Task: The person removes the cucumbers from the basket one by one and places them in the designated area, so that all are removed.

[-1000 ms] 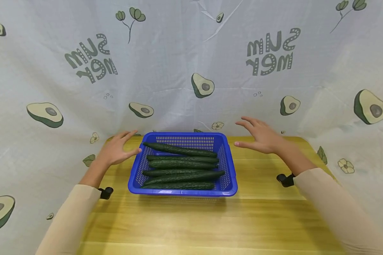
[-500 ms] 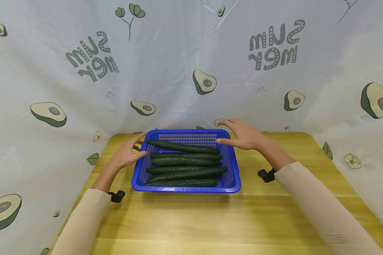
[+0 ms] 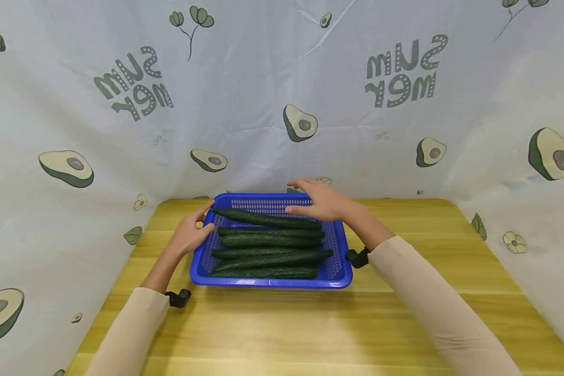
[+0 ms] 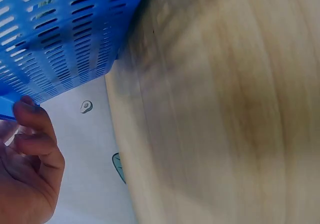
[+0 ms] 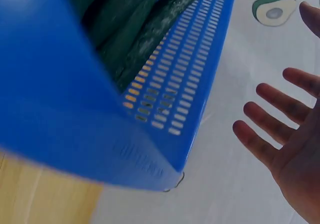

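Observation:
Several long dark green cucumbers lie crosswise in a blue plastic basket with slotted walls. My left hand holds the basket's left rim, the thumb over the inner side and the fingers along the outside. In the left wrist view, bent fingers meet the outer wall near the rim. Above the back right part of the basket, my right hand hovers with nothing in it. Its fingers are spread apart in the right wrist view, beside the basket's far rim.
The basket stands on a wooden table. Close behind it hangs a pale curtain printed with avocados and lettering, which also runs along both sides. A black wrist mount on the right arm overlaps the basket's right rim.
My right hand has moved left, from beyond the basket's right side to over its back part. My left hand has moved right onto the left rim. The cucumbers keep their arrangement.

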Demonstrator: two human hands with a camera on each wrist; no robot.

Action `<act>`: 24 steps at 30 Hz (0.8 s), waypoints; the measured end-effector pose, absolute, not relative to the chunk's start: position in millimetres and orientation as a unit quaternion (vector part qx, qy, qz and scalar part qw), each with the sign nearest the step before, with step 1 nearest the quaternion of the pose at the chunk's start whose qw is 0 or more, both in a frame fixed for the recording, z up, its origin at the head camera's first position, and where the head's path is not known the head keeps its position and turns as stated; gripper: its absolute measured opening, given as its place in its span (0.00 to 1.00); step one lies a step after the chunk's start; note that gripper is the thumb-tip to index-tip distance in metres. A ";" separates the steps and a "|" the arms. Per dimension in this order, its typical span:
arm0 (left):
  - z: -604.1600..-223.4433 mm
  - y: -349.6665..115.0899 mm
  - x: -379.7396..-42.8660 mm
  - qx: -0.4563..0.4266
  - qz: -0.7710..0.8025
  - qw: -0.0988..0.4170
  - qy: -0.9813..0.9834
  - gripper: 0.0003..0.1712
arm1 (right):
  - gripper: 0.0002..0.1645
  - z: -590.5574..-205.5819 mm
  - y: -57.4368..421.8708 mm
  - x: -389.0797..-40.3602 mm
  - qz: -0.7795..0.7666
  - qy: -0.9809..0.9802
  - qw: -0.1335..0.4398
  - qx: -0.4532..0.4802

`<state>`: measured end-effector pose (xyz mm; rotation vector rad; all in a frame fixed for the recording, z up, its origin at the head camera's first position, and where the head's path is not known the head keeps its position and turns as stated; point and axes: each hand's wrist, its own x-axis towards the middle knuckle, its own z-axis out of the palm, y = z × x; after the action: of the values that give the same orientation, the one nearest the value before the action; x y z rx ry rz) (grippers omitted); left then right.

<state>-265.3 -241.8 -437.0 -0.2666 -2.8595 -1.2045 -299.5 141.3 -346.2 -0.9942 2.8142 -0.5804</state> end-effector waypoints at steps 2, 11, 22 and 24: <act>-436.3 -240.7 -265.4 -0.078 -0.400 0.006 -0.913 0.41 | 0.48 -346.6 136.0 -301.2 -0.197 0.922 0.054 -0.330; -437.2 -232.6 -265.7 -0.027 -0.486 -0.019 -0.874 0.40 | 0.46 -353.8 115.7 -313.8 -0.202 0.914 0.070 -0.344; -442.5 -228.8 -264.1 -0.016 -0.535 -0.023 -0.844 0.38 | 0.39 -376.5 98.9 -325.9 -0.202 0.911 0.079 -0.352; -442.4 -229.1 -264.3 -0.019 -0.532 -0.017 -0.847 0.37 | 0.39 -379.4 95.7 -325.7 -0.201 0.911 0.088 -0.349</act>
<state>-264.3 -229.1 -442.4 -0.0616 -2.6879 -1.6883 -325.7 95.7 -379.4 -1.0380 2.7127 -0.5969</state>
